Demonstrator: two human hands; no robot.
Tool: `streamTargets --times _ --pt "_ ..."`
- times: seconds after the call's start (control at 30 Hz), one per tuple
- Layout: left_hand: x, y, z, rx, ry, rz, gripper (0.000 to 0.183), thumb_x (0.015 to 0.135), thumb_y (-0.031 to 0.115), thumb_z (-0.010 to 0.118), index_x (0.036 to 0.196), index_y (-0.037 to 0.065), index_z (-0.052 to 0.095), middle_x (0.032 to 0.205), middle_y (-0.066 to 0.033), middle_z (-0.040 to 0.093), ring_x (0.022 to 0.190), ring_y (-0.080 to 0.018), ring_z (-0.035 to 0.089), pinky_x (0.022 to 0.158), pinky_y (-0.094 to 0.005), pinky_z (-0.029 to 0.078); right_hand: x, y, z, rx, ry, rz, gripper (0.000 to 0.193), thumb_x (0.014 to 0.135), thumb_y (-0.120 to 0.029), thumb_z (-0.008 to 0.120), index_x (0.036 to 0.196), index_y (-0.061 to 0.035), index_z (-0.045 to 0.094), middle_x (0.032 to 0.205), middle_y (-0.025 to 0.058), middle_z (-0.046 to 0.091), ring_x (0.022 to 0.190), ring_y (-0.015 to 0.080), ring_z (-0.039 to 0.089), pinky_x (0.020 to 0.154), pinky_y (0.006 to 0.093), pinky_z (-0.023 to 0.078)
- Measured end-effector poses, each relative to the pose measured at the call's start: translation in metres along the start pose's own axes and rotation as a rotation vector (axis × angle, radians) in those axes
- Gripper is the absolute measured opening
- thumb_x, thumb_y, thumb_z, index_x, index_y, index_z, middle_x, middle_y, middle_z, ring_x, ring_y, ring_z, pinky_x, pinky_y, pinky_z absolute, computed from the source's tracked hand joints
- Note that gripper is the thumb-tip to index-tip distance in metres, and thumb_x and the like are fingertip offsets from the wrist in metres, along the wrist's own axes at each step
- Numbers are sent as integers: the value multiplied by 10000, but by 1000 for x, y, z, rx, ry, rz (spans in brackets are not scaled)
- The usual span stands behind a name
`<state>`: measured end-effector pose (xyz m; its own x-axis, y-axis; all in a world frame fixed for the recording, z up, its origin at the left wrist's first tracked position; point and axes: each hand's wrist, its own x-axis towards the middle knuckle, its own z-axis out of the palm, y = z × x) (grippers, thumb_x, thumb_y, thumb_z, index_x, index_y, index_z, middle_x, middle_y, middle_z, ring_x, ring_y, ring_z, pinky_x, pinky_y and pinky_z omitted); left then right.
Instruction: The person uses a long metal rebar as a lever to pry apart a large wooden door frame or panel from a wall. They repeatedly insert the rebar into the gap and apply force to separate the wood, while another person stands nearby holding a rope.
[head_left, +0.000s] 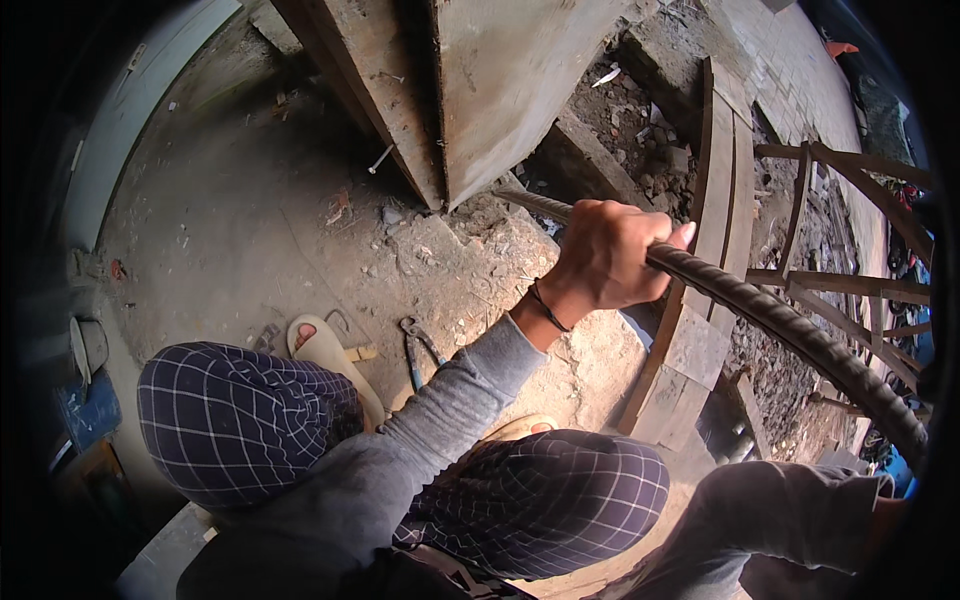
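Note:
My left hand (615, 255) is wrapped round a thick ribbed steel bar (790, 315), with a dark band on the wrist. The bar slants from the foot of the wooden boards down to the right, growing larger toward the dark rim. At the lower right my right arm (790, 510) reaches out in a grey sleeve; only a bit of wrist shows at its cuff, and the hand is lost past the rim. Pincers with blue handles (420, 352) lie on the ground between my sandalled feet, beneath my left forearm.
Tall wooden boards (520, 90) stand ahead, with a nail (381, 159) sticking out on their left side. A long plank (712, 200) runs along the right, beside rubble (640, 140) and a timber frame (850, 285). A blue container (90, 410) stands at the far left.

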<state>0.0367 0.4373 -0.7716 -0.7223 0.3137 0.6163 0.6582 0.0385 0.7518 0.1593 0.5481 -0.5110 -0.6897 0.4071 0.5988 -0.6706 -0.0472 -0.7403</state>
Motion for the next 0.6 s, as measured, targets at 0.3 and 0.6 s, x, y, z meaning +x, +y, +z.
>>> streamTargets --times 0.3,0.6 --pt "-131 -135 -17 142 -103 -232 501 914 251 789 602 46 453 604 -154 522 607 -388 526 619 -484 418 -113 55 -15 -72 485 39 425 1079 -215 447 683 -177 298 519 -32 253 405 68 179 351 233 199" --pt "-82 -27 1 13 -181 10 459 881 181 741 544 119 437 504 -104 477 457 -314 516 506 -434 382 -129 -78 -60 49 218 -93 402 1094 -125 451 701 -150 369 582 -9 333 441 102 275 472 246 308"
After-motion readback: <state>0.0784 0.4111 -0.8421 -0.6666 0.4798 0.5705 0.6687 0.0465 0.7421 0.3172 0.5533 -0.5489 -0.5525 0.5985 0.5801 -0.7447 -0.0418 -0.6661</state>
